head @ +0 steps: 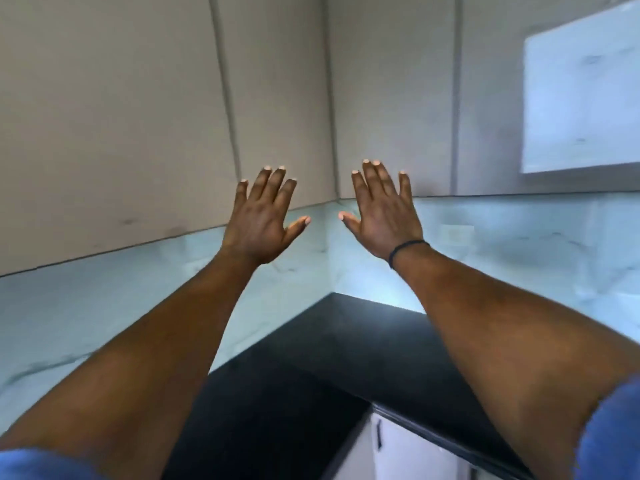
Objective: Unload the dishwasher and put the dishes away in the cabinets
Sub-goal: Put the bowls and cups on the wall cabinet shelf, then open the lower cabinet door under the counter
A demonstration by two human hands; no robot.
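Dishes are nowhere in view, and neither is the dishwasher, so how any plate or glass would handle, its weight, slickness or fragility, cannot be judged; my guess is only that crockery wants a firm two-sided hold at the rim. What shows is the upper cabinets (114, 133), flat handleless doors meeting at the inner corner above a black surface (346, 348), with pale marble-look backsplash (104, 306) between them. Counting: two hands, four door seams visible, no dishes. Left hand (263, 216) is raised with fingers straight and spread, holding nothing; right hand (384, 213), with a dark band (407, 249) at the wrist, is likewise flat and empty. Both hang in front of the corner doors; whether they touch them I cannot tell. With no knobs, the doors probably open from their lower edge
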